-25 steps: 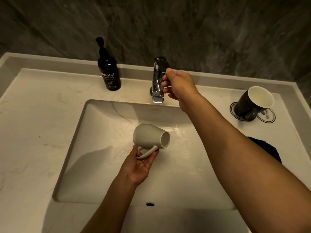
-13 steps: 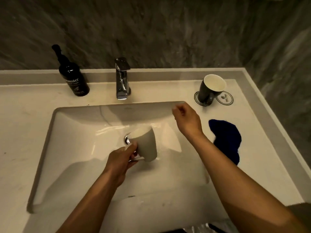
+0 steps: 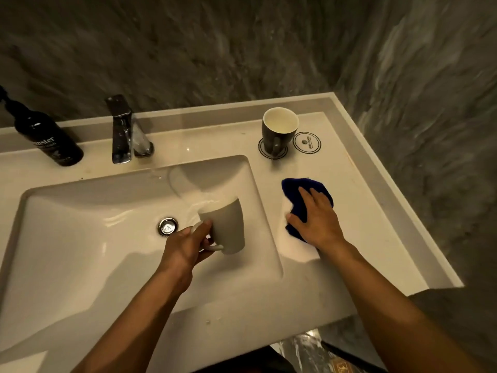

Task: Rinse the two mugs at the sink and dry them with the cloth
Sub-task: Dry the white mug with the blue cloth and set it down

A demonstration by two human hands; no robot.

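Step in hand, as judged: fetching the cloth (image 3: 306, 196) to dry the grey mug (image 3: 227, 224). Left hand (image 3: 185, 247) curled round the mug's handle, holding the mug over the right part of the sink (image 3: 80, 211), just right of the drain (image 3: 167, 226), mouth tilted away and up. Right hand (image 3: 316, 219) laid flat on the cloth, fingers straight and spread, nothing grasped yet.

Advice for the step: gather the cloth with fingers and thumb into a loose wad rather than dragging it flat across the countertop (image 3: 349, 200); keep the mug above the basin so drips fall inside; tip out any leftover water before wiping; bring cloth to mug, wipe outside first, then push a fold inside; keep a firm hold on the handle, likely slippery if wet.

Grey mug: matte, pale, tapered body, looped handle, no visible chips; wetness hard to judge in this light. Cloth: dark blue, crumpled, lying on the countertop just right of the sink. Black mug (image 3: 278, 131): upright, white inside, on a round coaster (image 3: 271, 154) at the back right, well apart from both hands, not yet dealt with by the look of it. Tap (image 3: 122, 130) showing no visible stream
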